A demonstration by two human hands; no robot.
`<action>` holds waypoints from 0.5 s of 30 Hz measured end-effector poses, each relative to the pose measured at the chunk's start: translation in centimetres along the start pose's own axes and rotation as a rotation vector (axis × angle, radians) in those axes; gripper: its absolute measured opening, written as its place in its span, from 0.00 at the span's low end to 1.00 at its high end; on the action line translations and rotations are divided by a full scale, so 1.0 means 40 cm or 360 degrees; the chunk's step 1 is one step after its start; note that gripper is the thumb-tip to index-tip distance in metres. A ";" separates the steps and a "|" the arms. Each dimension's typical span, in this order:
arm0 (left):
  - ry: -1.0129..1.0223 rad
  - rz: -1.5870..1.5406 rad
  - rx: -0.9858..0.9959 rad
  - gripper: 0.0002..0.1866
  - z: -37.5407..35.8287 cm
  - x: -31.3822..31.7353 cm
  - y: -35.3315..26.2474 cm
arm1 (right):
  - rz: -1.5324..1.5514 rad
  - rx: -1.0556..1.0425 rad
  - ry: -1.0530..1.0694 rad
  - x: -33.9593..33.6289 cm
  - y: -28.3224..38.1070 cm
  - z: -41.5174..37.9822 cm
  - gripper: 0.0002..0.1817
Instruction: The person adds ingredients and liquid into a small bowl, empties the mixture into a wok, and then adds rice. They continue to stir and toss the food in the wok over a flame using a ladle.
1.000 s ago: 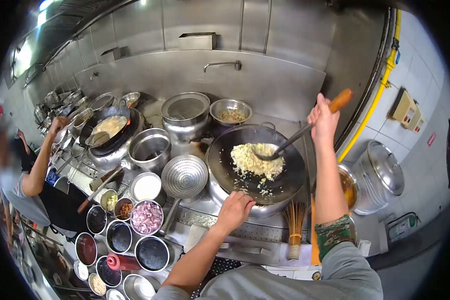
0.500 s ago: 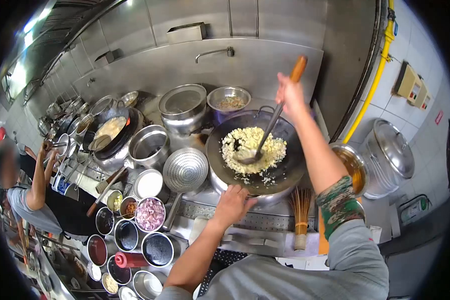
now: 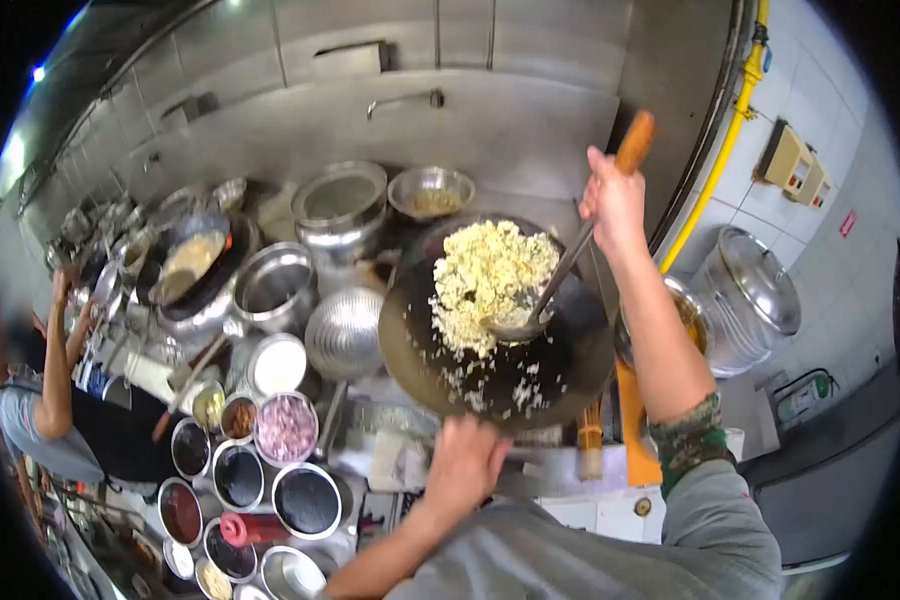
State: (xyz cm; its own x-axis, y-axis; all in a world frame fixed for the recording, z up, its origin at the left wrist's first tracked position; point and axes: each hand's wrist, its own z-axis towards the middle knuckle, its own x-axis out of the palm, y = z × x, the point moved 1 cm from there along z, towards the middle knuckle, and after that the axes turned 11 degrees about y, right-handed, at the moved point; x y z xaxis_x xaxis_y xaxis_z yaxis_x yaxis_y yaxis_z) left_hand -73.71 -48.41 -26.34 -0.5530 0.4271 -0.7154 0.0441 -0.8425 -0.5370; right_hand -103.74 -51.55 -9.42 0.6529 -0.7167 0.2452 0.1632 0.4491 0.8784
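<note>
My right hand (image 3: 613, 198) is closed around the long-handled ladle (image 3: 568, 265), just below its wooden grip. The ladle's bowl rests against yellow and white fried rice (image 3: 485, 275), which looks mixed with egg. Most of the rice is heaped toward the far side of the dark wok (image 3: 420, 365), with loose grains scattered nearer me. At the wok's near edge, my left hand (image 3: 467, 462) grips the rim, its fingertips partly hidden. The wok appears tilted.
A perforated strainer (image 3: 342, 335) and metal pots (image 3: 273, 285) stand left of the wok. Bowls of chopped purple onion (image 3: 286, 428) and dark sauces (image 3: 307, 500) are nearer. A bamboo brush (image 3: 590, 440) lies at right. Far left, a co-worker (image 3: 45, 425) stands by another wok (image 3: 195, 260).
The wok has shifted toward me and tilted, its rice gathering at the far side. My right hand and the ladle have moved right in view. My left hand has come nearer my body.
</note>
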 end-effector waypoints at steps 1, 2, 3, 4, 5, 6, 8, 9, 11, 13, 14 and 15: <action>-0.0061 0.0035 -0.0030 0.07 0.056 -0.032 -0.015 | -0.0006 0.0006 0.0049 0.008 -0.007 -0.002 0.13; -0.0117 -0.0016 -0.0003 0.07 0.105 -0.036 -0.007 | -0.0114 0.0065 -0.0004 0.032 -0.011 -0.004 0.13; -0.0072 0.0071 -0.0041 0.07 0.143 -0.019 0.000 | -0.0218 0.0111 -0.0057 0.065 -0.023 -0.002 0.13; -0.0090 0.0039 -0.0032 0.07 0.161 0.019 0.035 | -0.0223 0.0095 -0.0034 0.083 -0.046 0.001 0.13; -0.0097 -0.0001 -0.0033 0.07 0.163 0.063 0.078 | -0.0240 0.0073 -0.0047 0.097 -0.075 0.000 0.13; -0.0113 0.0006 -0.0030 0.07 0.137 0.097 0.114 | -0.0338 -0.0056 -0.0053 0.084 -0.133 0.013 0.13; -0.0057 0.0195 -0.0052 0.07 0.053 0.163 0.166 | -0.0449 -0.0306 -0.0014 0.054 -0.162 0.025 0.14; 0.0022 0.0138 -0.0098 0.06 0.029 0.128 0.125 | -0.0163 -0.0202 0.0079 0.071 -0.086 -0.017 0.15; 0.0034 0.0086 -0.0036 0.07 0.014 0.079 0.069 | -0.0084 -0.0183 0.0154 0.027 -0.075 0.017 0.15; -0.0037 0.0069 -0.0065 0.07 0.087 0.044 0.058 | -0.0030 -0.0157 0.0063 0.010 -0.039 0.040 0.16; -0.0017 0.0083 -0.0120 0.08 0.118 0.056 0.077 | -0.0002 -0.0136 0.0045 0.009 -0.012 0.040 0.16; -0.0053 0.0102 -0.0127 0.08 0.136 0.072 0.100 | 0.0029 -0.0128 0.0039 0.009 0.008 0.052 0.16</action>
State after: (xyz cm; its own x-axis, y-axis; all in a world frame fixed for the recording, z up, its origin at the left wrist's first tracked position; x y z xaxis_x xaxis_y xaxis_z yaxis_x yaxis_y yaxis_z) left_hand -79.66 -52.34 -28.12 -0.5743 0.3609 -0.7348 0.1455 -0.8383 -0.5254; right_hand -104.98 -52.76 -8.19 0.6739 -0.6952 0.2502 0.2091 0.5043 0.8378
